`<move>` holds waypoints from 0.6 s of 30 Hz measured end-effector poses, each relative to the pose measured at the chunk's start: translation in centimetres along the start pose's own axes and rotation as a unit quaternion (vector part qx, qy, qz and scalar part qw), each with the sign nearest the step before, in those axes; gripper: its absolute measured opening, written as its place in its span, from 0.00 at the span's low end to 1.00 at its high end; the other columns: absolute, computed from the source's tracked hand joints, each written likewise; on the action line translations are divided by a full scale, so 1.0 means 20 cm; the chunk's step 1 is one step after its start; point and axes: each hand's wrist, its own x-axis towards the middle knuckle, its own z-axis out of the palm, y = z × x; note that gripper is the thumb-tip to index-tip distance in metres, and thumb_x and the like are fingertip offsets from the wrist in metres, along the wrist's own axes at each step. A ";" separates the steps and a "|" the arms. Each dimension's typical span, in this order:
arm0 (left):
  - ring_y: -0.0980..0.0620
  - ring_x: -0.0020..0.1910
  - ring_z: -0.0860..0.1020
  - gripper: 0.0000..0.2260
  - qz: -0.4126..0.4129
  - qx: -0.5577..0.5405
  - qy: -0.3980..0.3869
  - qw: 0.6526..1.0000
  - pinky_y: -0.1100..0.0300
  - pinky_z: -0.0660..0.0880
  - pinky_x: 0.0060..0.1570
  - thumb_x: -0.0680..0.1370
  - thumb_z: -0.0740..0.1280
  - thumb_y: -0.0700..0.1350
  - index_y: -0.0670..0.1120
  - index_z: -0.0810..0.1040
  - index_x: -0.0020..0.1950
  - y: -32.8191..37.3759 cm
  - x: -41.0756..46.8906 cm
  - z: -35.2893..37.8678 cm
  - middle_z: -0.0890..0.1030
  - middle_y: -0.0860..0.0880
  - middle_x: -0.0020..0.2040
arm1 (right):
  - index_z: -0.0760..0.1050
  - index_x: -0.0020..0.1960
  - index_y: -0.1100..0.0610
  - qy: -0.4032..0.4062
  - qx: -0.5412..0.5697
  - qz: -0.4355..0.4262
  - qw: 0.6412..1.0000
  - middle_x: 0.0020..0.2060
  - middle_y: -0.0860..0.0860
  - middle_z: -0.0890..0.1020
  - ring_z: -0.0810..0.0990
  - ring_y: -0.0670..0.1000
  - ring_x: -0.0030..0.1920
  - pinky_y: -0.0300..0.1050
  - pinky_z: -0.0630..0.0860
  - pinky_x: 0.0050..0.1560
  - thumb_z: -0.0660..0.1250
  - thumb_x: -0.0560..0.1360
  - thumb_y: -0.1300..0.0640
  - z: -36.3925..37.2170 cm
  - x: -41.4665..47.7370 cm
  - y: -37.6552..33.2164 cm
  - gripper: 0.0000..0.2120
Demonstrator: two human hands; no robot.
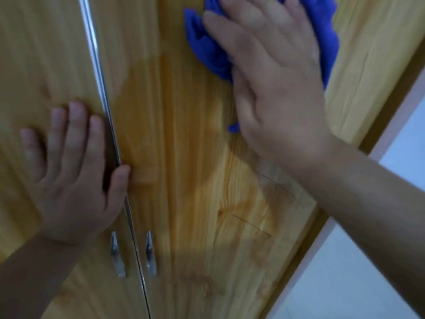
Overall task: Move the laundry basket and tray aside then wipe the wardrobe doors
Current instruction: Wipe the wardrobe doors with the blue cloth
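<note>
Two pale wooden wardrobe doors fill the view, split by a metal strip point(108, 116). My right hand point(276, 84) presses a blue cloth point(207, 47) flat against the right door point(184, 157), high up, with straight fingers. A darker damp patch spreads on that door below and left of the cloth. My left hand point(71, 171) lies flat on the left door point(34, 65), its thumb reaching across the metal strip onto the right door. The laundry basket and tray are out of view.
Two small metal handles point(117, 254) point(150, 254) sit either side of the gap, lower down. A darker wooden frame edge point(322, 217) runs along the right door's side, with a white wall point(345, 272) beyond it.
</note>
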 end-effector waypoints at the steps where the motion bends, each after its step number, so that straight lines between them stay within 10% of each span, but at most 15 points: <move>1: 0.37 0.84 0.55 0.32 -0.007 -0.009 -0.013 1.000 0.23 0.62 0.71 0.86 0.55 0.55 0.47 0.48 0.86 0.00 0.00 0.00 0.48 0.49 0.86 | 0.74 0.73 0.57 -0.003 0.003 0.014 1.000 0.73 0.55 0.74 0.69 0.58 0.76 0.57 0.57 0.79 0.60 0.83 0.66 0.02 -0.07 -0.04 0.20; 18: 0.45 0.84 0.52 0.29 -0.002 -0.001 0.006 1.000 0.26 0.53 0.76 0.87 0.58 0.52 0.38 0.58 0.84 0.06 0.04 -0.06 0.59 0.39 0.82 | 0.66 0.79 0.53 -0.194 -0.001 -0.079 0.978 0.79 0.49 0.63 0.59 0.51 0.81 0.49 0.48 0.82 0.68 0.77 0.65 0.10 -0.97 -0.28 0.31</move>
